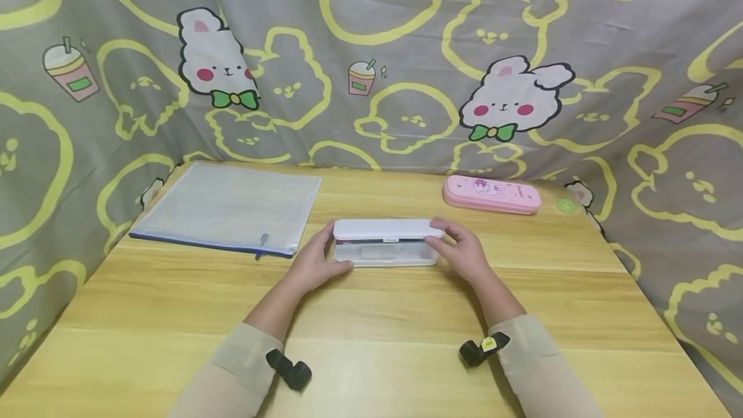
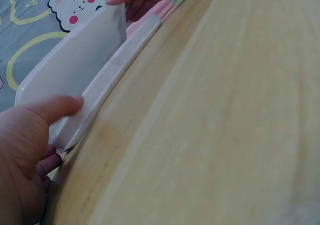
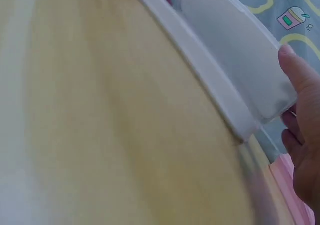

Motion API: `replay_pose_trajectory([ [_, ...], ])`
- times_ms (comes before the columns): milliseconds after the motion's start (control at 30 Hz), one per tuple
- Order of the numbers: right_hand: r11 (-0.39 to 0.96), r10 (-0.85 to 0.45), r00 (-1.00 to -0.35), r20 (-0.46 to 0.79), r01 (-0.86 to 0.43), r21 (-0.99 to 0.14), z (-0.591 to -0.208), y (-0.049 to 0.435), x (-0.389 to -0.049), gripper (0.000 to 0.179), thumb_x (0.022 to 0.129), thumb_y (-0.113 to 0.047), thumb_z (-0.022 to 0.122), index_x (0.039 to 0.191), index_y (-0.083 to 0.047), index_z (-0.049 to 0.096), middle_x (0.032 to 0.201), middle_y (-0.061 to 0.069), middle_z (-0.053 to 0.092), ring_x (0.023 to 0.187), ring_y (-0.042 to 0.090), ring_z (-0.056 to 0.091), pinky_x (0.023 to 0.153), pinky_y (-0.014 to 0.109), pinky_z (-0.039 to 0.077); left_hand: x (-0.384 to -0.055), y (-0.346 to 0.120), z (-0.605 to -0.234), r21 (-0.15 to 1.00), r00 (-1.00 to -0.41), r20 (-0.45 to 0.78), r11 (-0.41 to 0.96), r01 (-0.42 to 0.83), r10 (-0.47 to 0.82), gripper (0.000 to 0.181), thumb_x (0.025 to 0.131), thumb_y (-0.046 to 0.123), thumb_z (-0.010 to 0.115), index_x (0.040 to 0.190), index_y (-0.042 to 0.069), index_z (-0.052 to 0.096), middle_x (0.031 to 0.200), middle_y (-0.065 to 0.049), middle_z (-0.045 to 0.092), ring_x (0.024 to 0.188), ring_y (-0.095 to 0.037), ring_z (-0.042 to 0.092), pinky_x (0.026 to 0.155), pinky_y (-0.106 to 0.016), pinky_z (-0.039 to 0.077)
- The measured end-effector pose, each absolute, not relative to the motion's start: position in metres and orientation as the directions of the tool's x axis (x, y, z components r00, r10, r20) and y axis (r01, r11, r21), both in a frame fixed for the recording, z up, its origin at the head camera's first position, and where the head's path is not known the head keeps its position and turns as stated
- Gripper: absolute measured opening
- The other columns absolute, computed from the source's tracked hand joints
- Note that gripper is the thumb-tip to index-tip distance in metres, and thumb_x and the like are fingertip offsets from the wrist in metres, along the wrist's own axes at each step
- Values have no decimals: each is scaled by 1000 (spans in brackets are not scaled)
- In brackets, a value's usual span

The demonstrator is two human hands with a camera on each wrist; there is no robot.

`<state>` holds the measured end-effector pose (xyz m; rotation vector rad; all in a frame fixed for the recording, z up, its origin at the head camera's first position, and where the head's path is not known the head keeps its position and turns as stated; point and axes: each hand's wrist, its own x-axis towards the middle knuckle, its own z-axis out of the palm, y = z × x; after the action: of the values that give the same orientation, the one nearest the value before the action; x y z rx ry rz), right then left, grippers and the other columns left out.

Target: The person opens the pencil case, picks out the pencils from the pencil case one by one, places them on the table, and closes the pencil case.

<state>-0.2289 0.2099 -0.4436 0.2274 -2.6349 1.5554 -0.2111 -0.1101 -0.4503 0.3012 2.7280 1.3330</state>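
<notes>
A white pencil case sits on the wooden table in front of the person, its lid lifted partway along the near side. The left hand grips the left end of the base, with the thumb over the near edge and the other fingers round the end. At the opposite end the right hand holds the lid's right corner between thumb and fingers. Both wrist views look at the raised lid above the base's narrow front wall. The inside of the case is mostly hidden.
A mesh zipper pouch with a blue edge lies at the back left of the table. At the back right is a pink pencil case beside a small green round thing. A patterned curtain surrounds the far sides.
</notes>
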Motion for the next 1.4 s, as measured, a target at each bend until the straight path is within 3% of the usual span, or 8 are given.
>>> replay_pose_trajectory([
  [200, 468, 4, -991, 135, -117, -876, -433, 206, -241, 34, 88, -18, 73, 118, -3, 68, 118, 18, 69, 106, 22, 64, 97, 34, 52, -216, -107, -450, 800, -979, 0, 588, 121, 202, 107, 75, 30, 81, 156, 3, 16, 155, -25, 33, 145, -40, 31, 121, -51, 25],
  [400, 400, 48, -994, 99, -72, -914, -423, 204, -252, 35, 96, -23, 63, 125, -4, 63, 122, 17, 66, 100, 5, 58, 87, 15, 48, -222, -103, -451, 847, -977, 1, 519, 115, 215, 117, 72, 22, 83, 158, 5, 5, 155, -23, 35, 144, -40, 33, 121, -52, 22],
  [533, 365, 72, -991, 111, -78, -928, -420, 204, -258, 35, 100, -19, 56, 131, -4, 58, 128, 19, 63, 98, 0, 58, 86, 17, 52, -222, -101, -453, 852, -975, 20, 507, 133, 221, 122, 69, 21, 85, 158, 7, 3, 154, -24, 36, 142, -41, 35, 120, -55, 23],
  [700, 339, 99, -988, 116, -76, -938, -418, 202, -264, 34, 101, -13, 51, 134, -5, 54, 132, 21, 60, 88, -6, 59, 85, 30, 56, -223, -102, -456, 841, -967, 47, 513, 174, 251, 124, 67, 23, 85, 158, 4, 3, 156, -25, 30, 145, -41, 30, 120, -56, 21],
  [933, 329, 160, -983, 86, -29, -944, -422, 198, -275, 32, 100, -13, 52, 132, -7, 55, 130, 20, 62, 96, 5, 61, 88, 35, 55, -221, -106, -452, 826, -954, 29, 530, 192, 299, 119, 69, 28, 84, 158, 7, 8, 165, -15, 9, 152, -35, 11, 123, -51, 14],
  [1100, 333, 157, -985, 74, -18, -943, -431, 199, -283, 32, 99, -14, 53, 131, -10, 58, 121, 21, 64, 96, 13, 60, 79, 26, 55, -223, -106, -452, 797, -947, 6, 570, 199, 322, 119, 70, 33, 83, 157, 4, 8, 166, -13, 5, 153, -33, 7, 124, -49, 13],
  [1200, 388, 111, -991, 80, -31, -921, -436, 200, -286, 38, 100, -15, 52, 138, -14, 55, 117, 24, 64, 96, 18, 60, 74, 20, 51, -222, -106, -451, 781, -947, -14, 595, 190, 321, 121, 69, 36, 84, 158, 5, 7, 167, -11, 2, 153, -34, 6, 123, -52, 13],
  [1400, 427, 47, -998, 29, -6, -904, -444, 201, -289, 47, 102, -17, 49, 148, -21, 44, 122, 25, 61, 107, 29, 59, 77, 21, 48, -220, -105, -449, 768, -949, -36, 617, 175, 314, 122, 69, 40, 84, 158, 7, 7, 167, -8, 1, 153, -35, 6, 123, -54, 13],
])
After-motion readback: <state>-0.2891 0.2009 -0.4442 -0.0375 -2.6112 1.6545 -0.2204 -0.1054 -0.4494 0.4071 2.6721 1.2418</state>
